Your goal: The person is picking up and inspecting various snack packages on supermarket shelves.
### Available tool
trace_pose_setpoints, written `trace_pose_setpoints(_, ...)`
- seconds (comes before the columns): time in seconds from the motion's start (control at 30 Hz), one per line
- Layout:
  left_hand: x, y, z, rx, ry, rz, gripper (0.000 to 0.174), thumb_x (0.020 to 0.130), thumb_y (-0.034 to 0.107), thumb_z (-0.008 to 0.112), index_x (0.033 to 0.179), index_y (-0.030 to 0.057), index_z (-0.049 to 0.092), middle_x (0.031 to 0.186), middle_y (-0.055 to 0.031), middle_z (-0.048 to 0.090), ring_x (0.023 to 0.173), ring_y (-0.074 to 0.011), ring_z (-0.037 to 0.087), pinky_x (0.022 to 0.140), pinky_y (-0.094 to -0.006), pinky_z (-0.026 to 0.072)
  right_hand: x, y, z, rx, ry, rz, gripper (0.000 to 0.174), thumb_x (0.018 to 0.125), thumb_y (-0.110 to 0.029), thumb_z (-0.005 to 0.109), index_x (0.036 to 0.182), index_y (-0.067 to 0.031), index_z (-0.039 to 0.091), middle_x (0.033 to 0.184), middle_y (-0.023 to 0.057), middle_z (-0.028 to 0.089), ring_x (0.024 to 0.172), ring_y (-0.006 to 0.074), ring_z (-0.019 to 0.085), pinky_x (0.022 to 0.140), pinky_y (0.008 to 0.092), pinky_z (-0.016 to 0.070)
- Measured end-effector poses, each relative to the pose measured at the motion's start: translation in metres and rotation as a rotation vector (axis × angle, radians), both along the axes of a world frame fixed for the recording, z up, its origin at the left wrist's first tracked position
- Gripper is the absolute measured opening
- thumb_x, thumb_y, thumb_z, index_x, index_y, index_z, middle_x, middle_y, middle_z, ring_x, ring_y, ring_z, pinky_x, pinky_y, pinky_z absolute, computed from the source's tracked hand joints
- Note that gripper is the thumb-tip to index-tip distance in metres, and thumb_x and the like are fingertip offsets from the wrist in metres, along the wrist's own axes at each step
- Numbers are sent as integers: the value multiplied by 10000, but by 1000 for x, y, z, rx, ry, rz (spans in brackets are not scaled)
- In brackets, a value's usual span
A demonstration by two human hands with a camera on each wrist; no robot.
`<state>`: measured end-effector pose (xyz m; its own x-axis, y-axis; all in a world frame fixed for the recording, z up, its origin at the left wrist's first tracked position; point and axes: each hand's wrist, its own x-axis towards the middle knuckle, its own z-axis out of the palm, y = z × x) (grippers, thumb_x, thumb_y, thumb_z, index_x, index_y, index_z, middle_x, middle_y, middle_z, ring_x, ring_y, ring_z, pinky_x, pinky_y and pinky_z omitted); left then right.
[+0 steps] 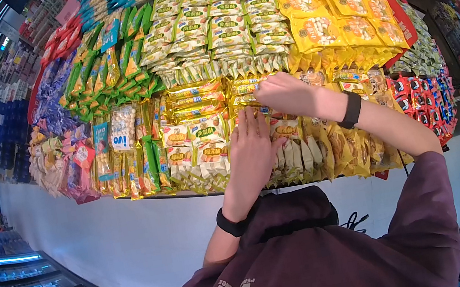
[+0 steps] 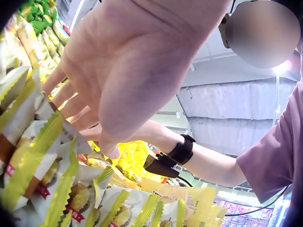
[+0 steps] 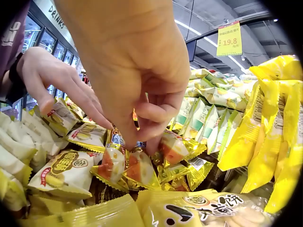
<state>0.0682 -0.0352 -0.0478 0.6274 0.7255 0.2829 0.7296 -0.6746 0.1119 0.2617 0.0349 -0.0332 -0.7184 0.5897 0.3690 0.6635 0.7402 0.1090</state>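
Note:
My left hand (image 1: 253,155) lies with fingers extended over white durian-print packets (image 1: 212,154) and the small gold packets beside them; in the left wrist view the palm (image 2: 128,71) is above white packets (image 2: 85,198). My right hand (image 1: 289,94) is bent down just beyond it, over the row of gold packets (image 1: 196,99). The right wrist view shows this hand (image 3: 130,71) with curled fingers pinching down at a small gold packet (image 3: 142,169); the fingertips are partly hidden among the packets. The left hand (image 3: 61,80) is beside it, fingers stretched out.
Green-and-white packets (image 1: 229,28) are piled behind the gold row, with large yellow bags (image 1: 318,31) to their right. Green packets (image 1: 132,50) lie to the left, red ones (image 1: 424,105) at the far right. A price sign (image 3: 229,41) hangs above.

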Motion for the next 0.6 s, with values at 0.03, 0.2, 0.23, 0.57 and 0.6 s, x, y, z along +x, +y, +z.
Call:
trace_pose_setpoints(0.03, 0, 1, -2, 1, 5, 5, 665, 935, 460, 576, 1322, -77, 507, 1402, -251, 486, 1361, -347, 416, 1025, -403, 412, 0, 0, 1, -15, -20, -17, 112, 639, -58, 693, 652, -35, 585, 669, 112, 590, 642, 292, 646, 547, 370, 506)
trace_pose_setpoints(0.2, -5, 0, -2, -60, 1, -26, 631, 978, 432, 523, 1337, -85, 492, 1433, -284, 440, 1362, -395, 407, 1024, -448, 424, 1, 0, 9, -117, -49, -3, 111, 718, -19, 671, 785, 16, 590, 638, 131, 607, 603, 295, 663, 501, 380, 505)
trace_pose_setpoints(0.23, -6, -1, -4, -60, 2, -26, 628, 976, 433, 525, 1336, -82, 496, 1436, -278, 440, 1365, -393, 404, 1024, -448, 424, 1, 1, 10, -129, -61, -11, 107, 723, -18, 664, 790, 19, 589, 630, 134, 606, 600, 297, 662, 500, 384, 503)
trace_pose_setpoints(0.57, -10, -1, -4, -68, -9, -35, 605, 973, 427, 535, 1318, -69, 514, 1433, -272, 452, 1382, -378, 389, 1027, -450, 425, -3, 0, 15, -368, 32, -80, 128, 773, -79, 668, 786, 31, 604, 675, 191, 632, 661, 375, 657, 567, 452, 516)
trace_pose_setpoints(0.6, -10, -1, -4, -71, -10, -36, 601, 972, 423, 537, 1314, -71, 515, 1423, -272, 463, 1375, -372, 400, 1026, -447, 426, -4, 0, 16, -429, 72, -97, 152, 767, -95, 683, 762, 36, 608, 679, 200, 629, 675, 393, 653, 584, 468, 518)
